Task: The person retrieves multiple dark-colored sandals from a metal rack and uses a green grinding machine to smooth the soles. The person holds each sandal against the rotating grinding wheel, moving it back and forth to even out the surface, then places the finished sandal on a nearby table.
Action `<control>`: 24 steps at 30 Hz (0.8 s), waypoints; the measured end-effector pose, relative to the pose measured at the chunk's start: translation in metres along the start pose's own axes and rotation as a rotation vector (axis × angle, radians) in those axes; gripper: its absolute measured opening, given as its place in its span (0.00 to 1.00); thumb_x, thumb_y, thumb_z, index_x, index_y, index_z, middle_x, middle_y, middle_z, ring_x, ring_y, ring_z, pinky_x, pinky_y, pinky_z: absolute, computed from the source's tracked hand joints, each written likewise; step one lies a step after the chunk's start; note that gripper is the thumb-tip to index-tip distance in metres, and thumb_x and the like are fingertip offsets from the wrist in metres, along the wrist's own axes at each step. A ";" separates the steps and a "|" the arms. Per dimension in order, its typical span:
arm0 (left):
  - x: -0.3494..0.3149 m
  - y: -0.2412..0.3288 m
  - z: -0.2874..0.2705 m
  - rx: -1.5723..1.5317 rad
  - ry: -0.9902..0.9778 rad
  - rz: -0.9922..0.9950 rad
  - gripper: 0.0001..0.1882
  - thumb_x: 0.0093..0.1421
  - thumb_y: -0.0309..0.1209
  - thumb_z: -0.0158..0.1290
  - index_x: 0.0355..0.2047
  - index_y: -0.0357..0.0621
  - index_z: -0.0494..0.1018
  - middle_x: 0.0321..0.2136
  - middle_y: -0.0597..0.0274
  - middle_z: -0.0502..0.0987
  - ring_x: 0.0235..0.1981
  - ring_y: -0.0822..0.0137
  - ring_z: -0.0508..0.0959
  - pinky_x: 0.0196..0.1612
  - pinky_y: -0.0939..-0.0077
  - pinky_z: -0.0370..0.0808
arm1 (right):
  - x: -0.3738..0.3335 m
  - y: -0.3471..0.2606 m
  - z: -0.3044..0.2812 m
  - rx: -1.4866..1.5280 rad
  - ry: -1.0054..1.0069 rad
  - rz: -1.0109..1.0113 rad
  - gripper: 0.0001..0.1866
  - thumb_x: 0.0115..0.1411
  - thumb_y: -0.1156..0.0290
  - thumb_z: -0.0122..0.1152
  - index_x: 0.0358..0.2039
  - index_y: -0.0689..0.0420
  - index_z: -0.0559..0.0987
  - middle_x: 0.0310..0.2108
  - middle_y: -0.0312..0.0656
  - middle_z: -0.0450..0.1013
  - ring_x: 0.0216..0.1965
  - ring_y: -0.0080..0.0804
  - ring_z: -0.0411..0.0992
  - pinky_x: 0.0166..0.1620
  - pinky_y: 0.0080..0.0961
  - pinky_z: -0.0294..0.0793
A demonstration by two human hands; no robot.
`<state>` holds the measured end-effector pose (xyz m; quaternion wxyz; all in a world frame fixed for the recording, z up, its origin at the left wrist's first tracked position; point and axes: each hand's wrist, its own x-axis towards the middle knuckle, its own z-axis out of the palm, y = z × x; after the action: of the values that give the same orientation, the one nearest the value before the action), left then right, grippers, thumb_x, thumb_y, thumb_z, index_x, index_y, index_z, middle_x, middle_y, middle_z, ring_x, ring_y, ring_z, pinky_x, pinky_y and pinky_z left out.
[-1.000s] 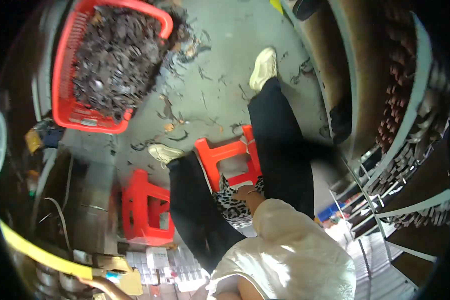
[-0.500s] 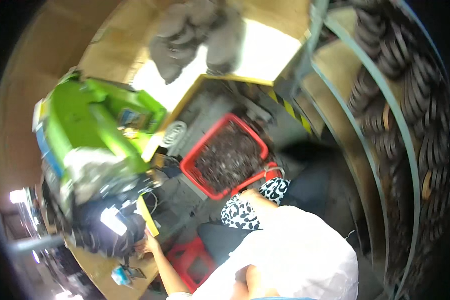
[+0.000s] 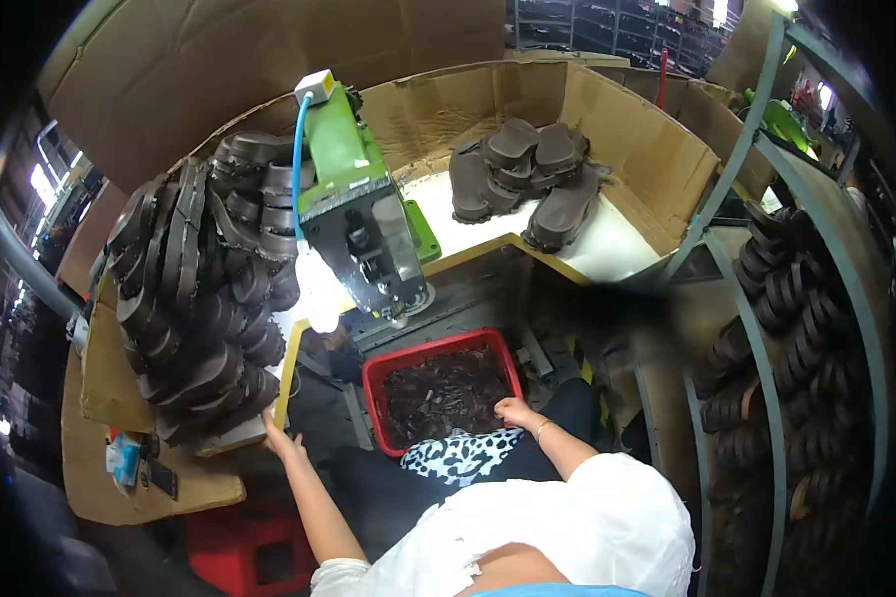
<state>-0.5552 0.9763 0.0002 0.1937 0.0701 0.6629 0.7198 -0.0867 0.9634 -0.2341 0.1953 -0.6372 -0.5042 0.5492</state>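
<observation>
My left hand (image 3: 286, 441) is at the yellow-edged table border, just below a large stack of dark brown shoe soles (image 3: 209, 269). Its thumb and forefinger are apart, and I see nothing held in it. My right hand (image 3: 517, 412), fingers curled closed, is at the near right corner of a red basket (image 3: 372, 393). Whatever those fingers grip is hidden. Dark rubber trimmings (image 3: 443, 398) fill the basket. A black-and-white leopard-print cloth (image 3: 460, 456) lies over my lap against the basket's near side.
A green machine (image 3: 343, 149) with a lit lamp (image 3: 317, 289) stands between the sole stack and another sole pile (image 3: 533, 174). Cardboard walls (image 3: 627, 139) border the table. A metal rack (image 3: 777, 398) of soles rises at the right; a red stool (image 3: 249, 547) is lower left.
My view has turned and steadied, so the machine and both sole piles now show clearly. My left hand remains by the table edge, my right hand by the basket.
</observation>
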 end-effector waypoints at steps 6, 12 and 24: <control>-0.004 -0.003 0.018 -0.023 0.081 -0.327 0.45 0.45 0.57 0.57 0.50 0.28 0.63 0.52 0.48 0.63 0.51 0.53 0.67 0.51 0.53 0.65 | -0.096 -0.049 -0.057 0.649 0.332 0.014 0.12 0.59 0.69 0.48 0.42 0.54 0.75 0.29 0.34 0.74 0.25 0.20 0.72 0.26 0.17 0.72; 0.002 -0.009 0.019 -0.143 0.101 -0.220 0.36 0.45 0.49 0.61 0.40 0.24 0.68 0.44 0.51 0.70 0.40 0.60 0.74 0.41 0.63 0.75 | -0.155 -0.114 -0.121 0.726 0.518 -0.275 0.11 0.59 0.68 0.51 0.42 0.55 0.74 0.30 0.34 0.74 0.27 0.17 0.71 0.29 0.15 0.71; -0.008 -0.003 0.011 -0.188 -0.009 -0.282 0.45 0.45 0.48 0.62 0.51 0.34 0.48 0.50 0.49 0.60 0.48 0.56 0.66 0.45 0.65 0.70 | -0.114 -0.236 -0.188 0.685 0.486 -0.324 0.23 0.60 0.60 0.53 0.52 0.60 0.67 0.43 0.45 0.70 0.42 0.32 0.69 0.42 0.28 0.72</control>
<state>-0.5433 0.9838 -0.0001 0.3014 -0.0389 0.5951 0.7440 -0.0064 1.0207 0.0727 0.5911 -0.5594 -0.3259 0.4811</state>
